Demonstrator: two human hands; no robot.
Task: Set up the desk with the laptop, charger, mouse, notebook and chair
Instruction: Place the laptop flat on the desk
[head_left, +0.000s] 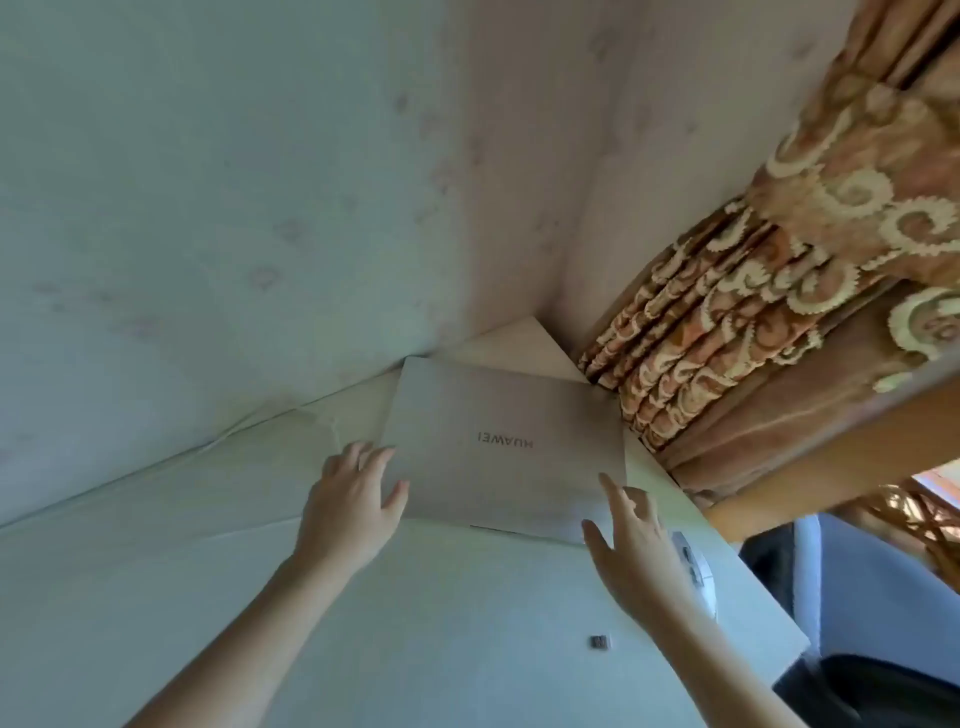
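A closed silver laptop (498, 447) lies flat on the white desk (415, 597), pushed towards the far corner by the wall, its logo facing away from me. My left hand (353, 504) is spread at the laptop's near left corner, fingers apart, fingertips at its edge. My right hand (634, 540) reaches to the near right corner, fingers spread, not closed around anything. A white object (693, 564), partly hidden behind my right hand, lies near the desk's right edge; I cannot tell what it is.
A small dark adapter-like piece (756, 643) lies on the desk near the right edge. A patterned orange curtain (779, 291) hangs at the right beside the laptop. A wooden bar (841, 457) and a dark seat (883, 691) lie beyond the desk's right edge.
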